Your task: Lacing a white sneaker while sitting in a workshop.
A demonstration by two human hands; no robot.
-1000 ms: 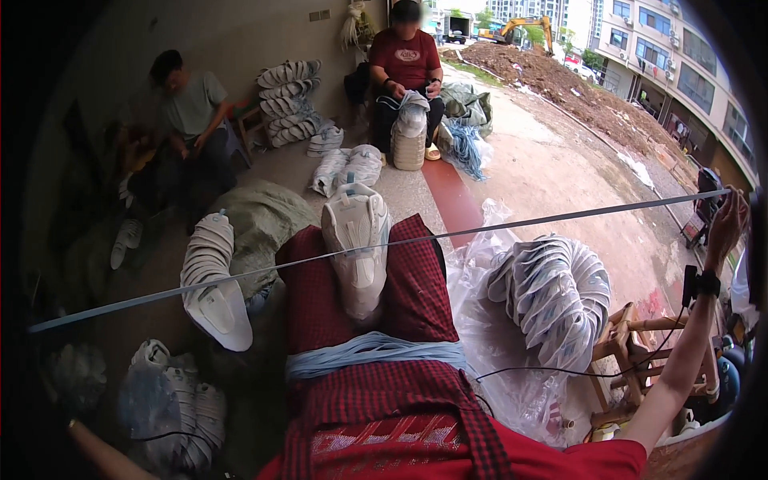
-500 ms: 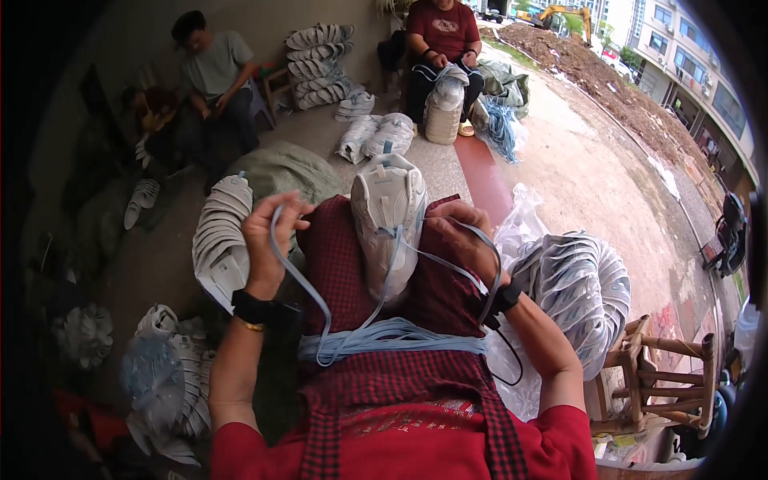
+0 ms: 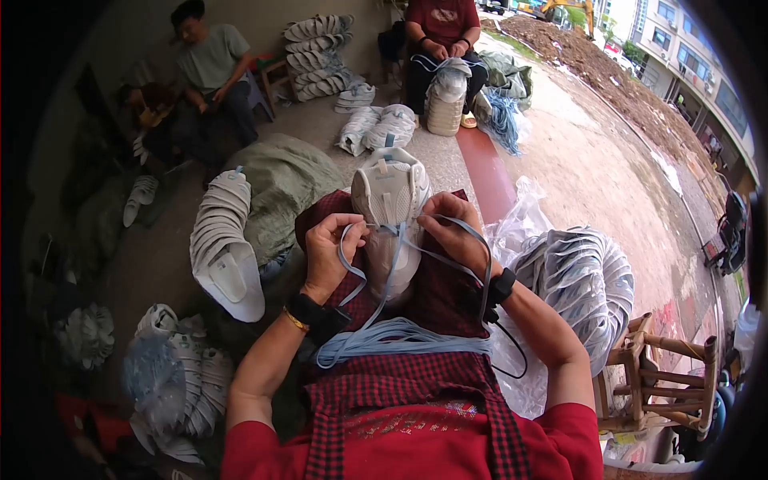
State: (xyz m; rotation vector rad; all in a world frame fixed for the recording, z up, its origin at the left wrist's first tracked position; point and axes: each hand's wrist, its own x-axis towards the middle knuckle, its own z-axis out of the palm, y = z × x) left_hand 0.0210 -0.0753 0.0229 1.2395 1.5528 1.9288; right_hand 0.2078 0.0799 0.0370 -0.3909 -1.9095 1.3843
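A white shoe upper (image 3: pixel 389 192) stands between my knees, on the dark red checked apron (image 3: pixel 328 228). Pale blue shoelace (image 3: pixel 393 268) passes through its lower eyelets, with long ends hanging over it. My left hand (image 3: pixel 332 252) is beside the upper's left edge, fingers pinched on a lace. At the right edge, my right hand (image 3: pixel 458 236) pinches lace too, and a loop of it trails over the back of the hand and wrist. A bundle of loose blue laces (image 3: pixel 408 336) lies across my lap. The fingertips' exact hold on the lace tips is too small to make out.
Nested white shoe uppers (image 3: pixel 220 220) curve at my left, more (image 3: pixel 580 280) lie on clear plastic at my right. A bamboo stool (image 3: pixel 664 376) stands at lower right. Ahead, a co-worker (image 3: pixel 444 48) handles laces; another person (image 3: pixel 212 64) sits at far left.
My left hand has come down and right, from out beside the upper to its left edge, bringing the lace along. My right hand has moved slightly left, closer to the eyelets.
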